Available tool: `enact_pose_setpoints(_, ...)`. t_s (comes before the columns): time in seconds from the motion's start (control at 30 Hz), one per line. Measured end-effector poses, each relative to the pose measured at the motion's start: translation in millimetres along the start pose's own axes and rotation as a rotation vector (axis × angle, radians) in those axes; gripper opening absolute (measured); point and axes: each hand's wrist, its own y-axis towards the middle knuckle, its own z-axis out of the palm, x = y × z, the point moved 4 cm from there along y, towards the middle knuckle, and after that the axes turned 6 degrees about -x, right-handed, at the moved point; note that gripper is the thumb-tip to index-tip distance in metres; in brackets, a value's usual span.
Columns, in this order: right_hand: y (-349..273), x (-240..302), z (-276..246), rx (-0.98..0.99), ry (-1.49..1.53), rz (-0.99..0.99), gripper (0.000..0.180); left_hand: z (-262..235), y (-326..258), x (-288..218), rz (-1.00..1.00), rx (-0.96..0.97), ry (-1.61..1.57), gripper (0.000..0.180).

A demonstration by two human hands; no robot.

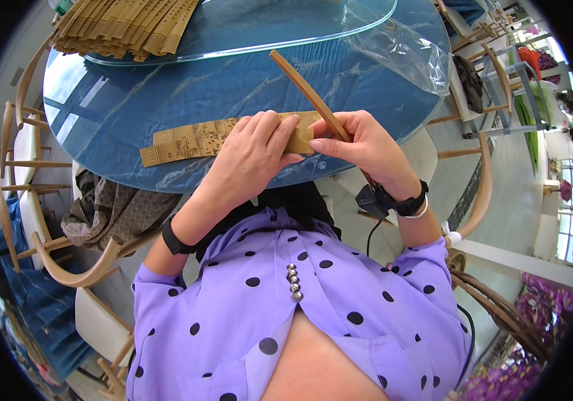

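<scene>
My left hand (254,146) lies over a flat gold-brown paper sleeve (189,140) with dark print, near the close edge of the blue table. Its fingers are closed together and press the sleeve down. More than one layer of paper seems to overlap there. In my right hand (361,144) is a slim bundle of brown wooden chopsticks (306,88), slanting up to the left, its lower end dropping past my palm. The right thumb and fingertips meet the sleeve's right end, between the two hands. Whether the chopsticks touch the paper is hidden by my fingers.
A thick pile of gold-brown paper sleeves (122,27) lies at the far left, on a raised glass disc (266,48). Crumpled clear plastic wrap (406,50) is at the far right of the blue table (126,100). Wooden chairs (86,271) stand around.
</scene>
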Motion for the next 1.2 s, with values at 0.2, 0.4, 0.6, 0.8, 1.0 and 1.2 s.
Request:
enact_pose_setpoints(0.2, 3, -4, -1, 0.154, 0.103, 0.126, 0.024, -3, 0, 0, 0.095, -0.042, -0.05, 0.061)
enact_pose_setpoints(0.4, 6, -11, 4, 0.151, 0.104, 0.108, 0.019, 1, -4, -4, 0.13, -0.006, -0.043, 0.06)
enact_pose_setpoints(0.6, 7, -17, 4, 0.111, 0.137, 0.103, 0.017, 3, -4, -2, 0.135, -0.013, -0.024, 0.059)
enact_pose_setpoints(0.8, 12, -17, 7, 0.092, 0.083, 0.108, 0.016, 4, -5, -4, 0.12, -0.007, -0.031, 0.055)
enact_pose_setpoints(1.0, 12, -19, 5, 0.065, -0.156, 0.04, 0.018, 7, -6, -5, 0.155, 0.034, 0.017, 0.051)
enact_pose_setpoints(1.2, 11, -13, 12, -0.008, -0.136, -0.012, 0.014, 3, -4, -7, 0.151, -0.022, 0.015, 0.048)
